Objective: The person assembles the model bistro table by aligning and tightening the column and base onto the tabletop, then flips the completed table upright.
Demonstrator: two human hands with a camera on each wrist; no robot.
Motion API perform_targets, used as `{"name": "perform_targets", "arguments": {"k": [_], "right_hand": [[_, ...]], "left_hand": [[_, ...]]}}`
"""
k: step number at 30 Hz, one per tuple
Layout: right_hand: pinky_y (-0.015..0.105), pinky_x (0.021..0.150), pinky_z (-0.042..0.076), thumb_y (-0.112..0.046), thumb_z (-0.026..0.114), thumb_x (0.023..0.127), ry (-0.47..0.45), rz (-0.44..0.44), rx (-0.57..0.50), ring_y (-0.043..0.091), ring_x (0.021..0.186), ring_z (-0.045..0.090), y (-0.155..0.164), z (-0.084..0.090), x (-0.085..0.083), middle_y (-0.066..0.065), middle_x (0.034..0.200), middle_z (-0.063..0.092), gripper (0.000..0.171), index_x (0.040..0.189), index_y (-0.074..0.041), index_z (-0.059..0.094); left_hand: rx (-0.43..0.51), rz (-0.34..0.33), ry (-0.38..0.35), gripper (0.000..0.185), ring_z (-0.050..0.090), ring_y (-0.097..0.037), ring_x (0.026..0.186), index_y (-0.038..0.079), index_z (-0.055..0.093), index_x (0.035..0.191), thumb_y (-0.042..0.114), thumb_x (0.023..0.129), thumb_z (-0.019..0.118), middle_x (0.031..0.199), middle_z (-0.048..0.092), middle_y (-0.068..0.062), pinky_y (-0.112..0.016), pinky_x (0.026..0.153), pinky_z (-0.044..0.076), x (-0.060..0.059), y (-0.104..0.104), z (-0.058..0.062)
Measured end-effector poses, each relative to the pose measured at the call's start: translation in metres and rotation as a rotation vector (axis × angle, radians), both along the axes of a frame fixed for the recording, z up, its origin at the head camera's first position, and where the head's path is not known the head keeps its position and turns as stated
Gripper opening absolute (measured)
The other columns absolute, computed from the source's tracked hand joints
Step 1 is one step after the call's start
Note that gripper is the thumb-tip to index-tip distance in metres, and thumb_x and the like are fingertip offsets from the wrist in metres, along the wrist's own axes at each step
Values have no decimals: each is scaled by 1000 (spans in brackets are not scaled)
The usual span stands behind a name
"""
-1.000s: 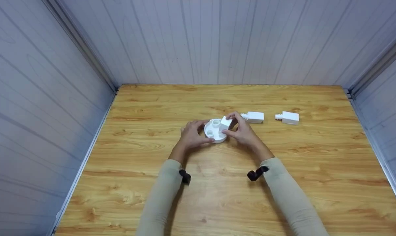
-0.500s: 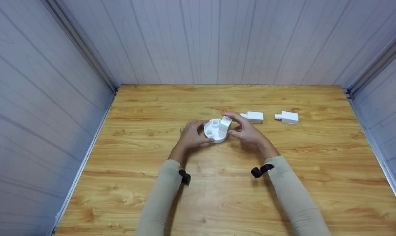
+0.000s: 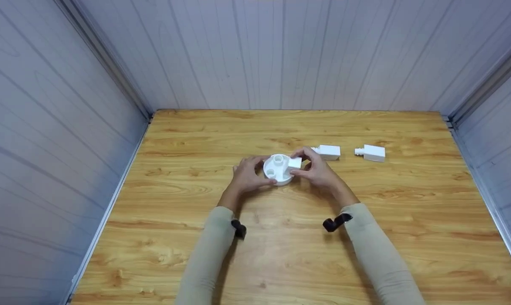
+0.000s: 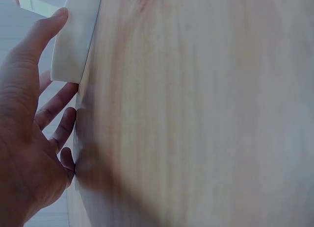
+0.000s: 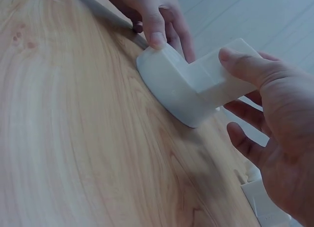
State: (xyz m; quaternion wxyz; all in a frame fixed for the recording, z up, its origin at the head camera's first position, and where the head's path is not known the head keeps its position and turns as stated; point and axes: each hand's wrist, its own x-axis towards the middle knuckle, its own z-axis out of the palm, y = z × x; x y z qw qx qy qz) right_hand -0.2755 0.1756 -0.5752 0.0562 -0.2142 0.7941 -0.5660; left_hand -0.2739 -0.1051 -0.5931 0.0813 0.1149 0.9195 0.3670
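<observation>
A round white base with a raised rim and two visible ring-shaped sockets lies on the table. My left hand grips its left side, thumb on the near rim and fingers round the far side. On the base's right part stands a white square block, upright in the right wrist view. My right hand pinches this block between thumb and fingers. The block's lower end is hidden inside the rim. In the left wrist view the thumb lies on top of the base's wall.
Two more white square blocks with threaded ends lie to the right, one block just beyond my right hand and another block farther off. Pale panel walls enclose the wood-grain table at the back and sides.
The block has turned on the base. My right fingers loosened and shifted round it half a second ago, and now pinch it again. My left hand stays on the base.
</observation>
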Motion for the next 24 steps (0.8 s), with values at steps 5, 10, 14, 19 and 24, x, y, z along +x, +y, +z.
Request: {"name": "perform_targets", "arguments": {"k": [5,10,14,19,24], "right_hand": [[38,96,59,-1,88,94,-15,61,15,20,123,61,4,-1,0,27,148,62,68,154,3,57],[35,100,57,12,73,94,-33,154,12,23,134,60,10,2,0,31,166,54,73,163,1,52],[29,97,55,10,71,97,-39,161,45,19,131,60,12,5,0,22,165,61,65,159,-5,61],[38,102,54,6,72,100,-16,135,72,11,125,60,13,4,-1,21,158,67,54,153,-6,68],[52,111,53,5,74,101,16,137,59,7,122,61,13,2,-2,26,152,69,48,149,1,68]], "left_hand": [[-7,0,5,88,56,-34,147,32,62,161,54,83,98,158,68,-5,-62,118,36,1,1,1],[-3,8,10,90,57,-34,145,31,63,160,52,81,99,157,68,-5,-59,117,35,2,1,1],[1,15,18,90,58,-34,143,31,63,160,50,80,100,155,69,-6,-57,115,35,2,1,0],[4,10,18,89,58,-33,141,29,64,159,51,81,100,154,70,-6,-57,112,35,2,1,-1],[3,-4,6,89,57,-34,143,29,63,160,54,82,98,154,70,-7,-59,114,35,0,0,0]]}}
